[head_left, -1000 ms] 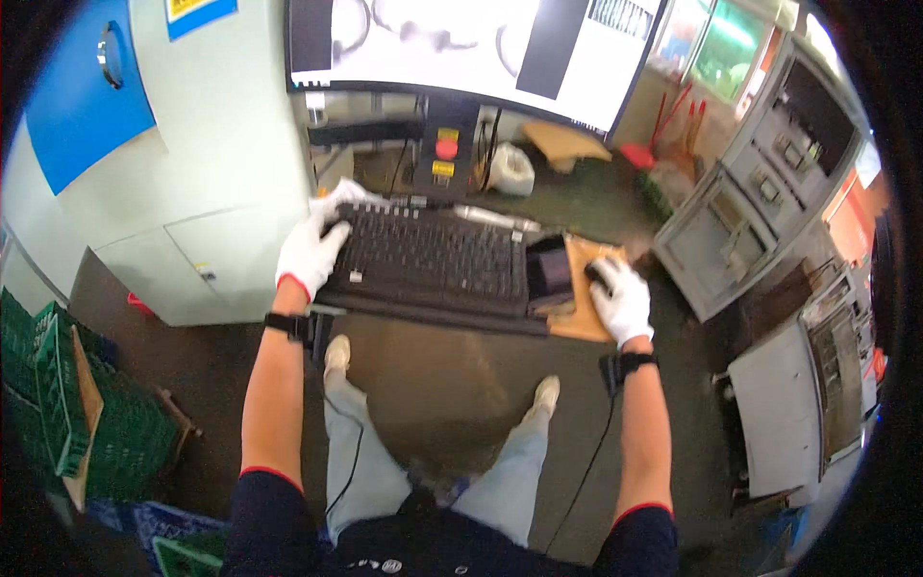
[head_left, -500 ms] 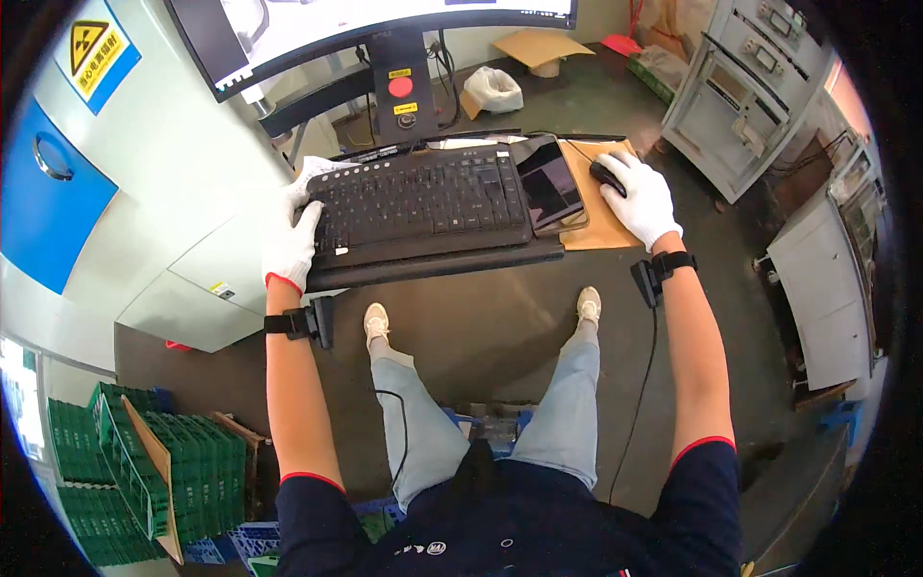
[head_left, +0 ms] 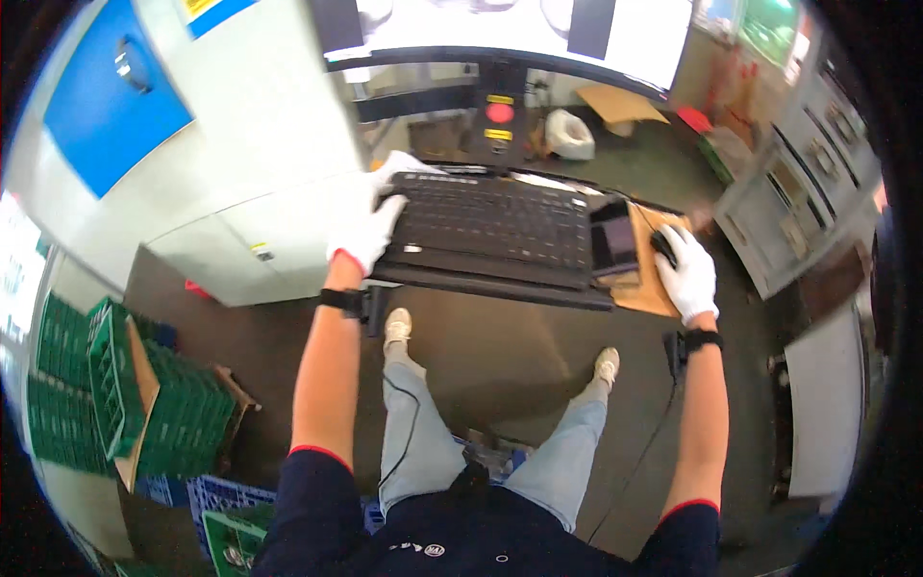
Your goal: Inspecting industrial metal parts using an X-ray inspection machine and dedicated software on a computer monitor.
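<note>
A black keyboard (head_left: 495, 226) lies on a dark tray in front of me. My left hand (head_left: 370, 226), in a white glove, rests on the keyboard's left end with fingers curled over its edge. My right hand (head_left: 687, 274), also gloved in white, covers a black mouse (head_left: 661, 246) on a brown pad (head_left: 646, 293). Between keyboard and mouse lies a dark phone (head_left: 615, 245). Above the tray hangs a large bright monitor (head_left: 510, 29) on a post with a red round button (head_left: 499, 112).
A grey cabinet (head_left: 250, 144) with a blue panel stands at the left. Stacked green crates (head_left: 135, 404) sit on the floor at lower left. Grey machine housings (head_left: 798, 202) line the right side. A white bag (head_left: 569, 135) lies on the floor behind the post.
The view has swung and tilted as my head moved. Both hands have kept their places, the left on the keyboard's end and the right on the mouse.
</note>
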{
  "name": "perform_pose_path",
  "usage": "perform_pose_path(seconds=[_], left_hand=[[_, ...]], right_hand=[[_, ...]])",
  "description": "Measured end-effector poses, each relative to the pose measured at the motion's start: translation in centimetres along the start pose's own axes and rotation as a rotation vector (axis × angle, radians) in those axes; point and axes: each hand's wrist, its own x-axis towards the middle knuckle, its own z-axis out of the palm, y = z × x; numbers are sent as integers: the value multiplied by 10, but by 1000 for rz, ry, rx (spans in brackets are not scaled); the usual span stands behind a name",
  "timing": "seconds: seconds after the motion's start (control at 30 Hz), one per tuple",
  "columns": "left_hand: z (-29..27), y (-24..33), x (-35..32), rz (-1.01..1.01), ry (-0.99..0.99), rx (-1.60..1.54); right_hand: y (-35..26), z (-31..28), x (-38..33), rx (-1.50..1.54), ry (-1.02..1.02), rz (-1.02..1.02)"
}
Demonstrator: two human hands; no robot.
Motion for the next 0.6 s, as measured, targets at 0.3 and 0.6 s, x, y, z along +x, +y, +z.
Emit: perform_pose_path(seconds=[0.3, 0.6], left_hand=[[12, -17, -3, -36, 103, -23], [9, -13, -1, 11, 146, 67]], right_hand=[[-2, 4, 0, 13, -20, -6], [-3, -5, 2, 0, 4, -29]])
